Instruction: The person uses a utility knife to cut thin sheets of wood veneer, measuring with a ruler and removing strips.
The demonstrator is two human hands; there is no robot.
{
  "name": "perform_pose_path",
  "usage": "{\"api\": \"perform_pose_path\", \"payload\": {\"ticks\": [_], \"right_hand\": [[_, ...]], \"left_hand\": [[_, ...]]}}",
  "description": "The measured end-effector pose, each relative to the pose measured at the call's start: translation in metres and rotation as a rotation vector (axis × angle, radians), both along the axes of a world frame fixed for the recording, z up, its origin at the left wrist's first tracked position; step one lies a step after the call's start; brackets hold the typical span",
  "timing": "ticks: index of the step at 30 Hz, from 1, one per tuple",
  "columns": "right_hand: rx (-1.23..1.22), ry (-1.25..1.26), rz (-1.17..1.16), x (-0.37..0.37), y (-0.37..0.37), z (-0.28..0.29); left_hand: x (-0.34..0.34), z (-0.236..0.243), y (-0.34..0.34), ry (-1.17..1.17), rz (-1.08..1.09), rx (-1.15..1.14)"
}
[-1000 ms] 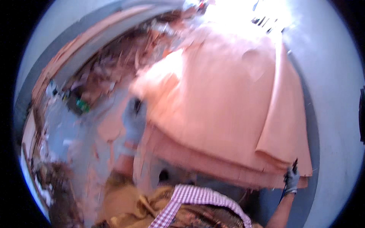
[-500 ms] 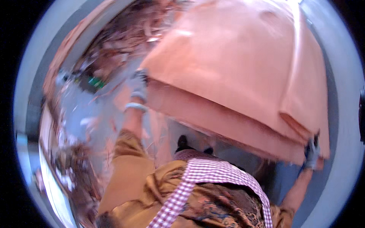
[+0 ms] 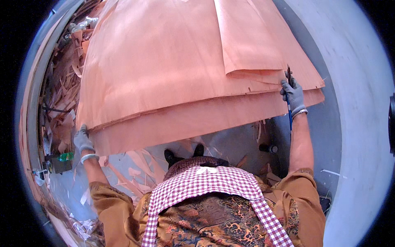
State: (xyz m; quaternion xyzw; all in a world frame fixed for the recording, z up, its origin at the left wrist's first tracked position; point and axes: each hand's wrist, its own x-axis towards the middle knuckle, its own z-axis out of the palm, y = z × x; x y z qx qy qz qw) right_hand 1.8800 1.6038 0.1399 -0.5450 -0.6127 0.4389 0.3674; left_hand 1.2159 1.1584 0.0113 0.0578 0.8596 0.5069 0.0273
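A broad stack of thin pinkish sheets (image 3: 164,61) fills the upper middle, its layers offset along the near edge and a loose flap (image 3: 251,49) folded on top at right. My left hand (image 3: 83,140), in a grey glove, grips the lower-left corner of the sheets. My right hand (image 3: 293,95), gloved too, is closed on a thin blue-handled tool (image 3: 290,117) with a dark tip, at the near edge just below the folded flap; whether it also pinches a sheet I cannot tell.
Torn pink scraps (image 3: 61,127) heap along the left side, with a green object (image 3: 66,157) among them, and more strips lie on the grey floor (image 3: 214,144) around my shoes (image 3: 173,158). A small dark cylinder (image 3: 269,149) stands at lower right. A pale curved surface (image 3: 358,123) borders the right.
The view has swung, and the sheets' near edge now sits higher in it, tilted the other way. My right hand appears higher; my left hand is lower and further left, at the corner.
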Motion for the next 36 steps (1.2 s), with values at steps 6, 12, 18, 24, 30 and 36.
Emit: {"api": "perform_pose_path", "payload": {"ticks": [6,12,18,24,30,36], "right_hand": [[0.073,-0.046,-0.027,0.012,-0.009,-0.009],[-0.114,-0.153,0.010,0.025,-0.091,-0.028],[-0.124,0.032,-0.001,-0.004,-0.105,0.039],[-0.028,-0.225,-0.123,0.117,-0.010,-0.007],[-0.136,-0.163,-0.206,0.193,0.003,-0.057],[-0.397,-0.159,-0.124,0.206,-0.024,-0.016]], "left_hand": [[0.034,0.016,0.015,0.009,-0.051,-0.141],[0.177,0.097,0.092,0.973,-0.549,-0.377],[0.196,0.103,0.129,0.979,-1.025,-0.753],[0.204,0.093,0.138,0.961,-1.004,-0.712],[0.205,0.086,0.130,0.978,-0.989,-0.716],[0.210,0.104,0.128,0.982,-0.967,-0.726]]}}
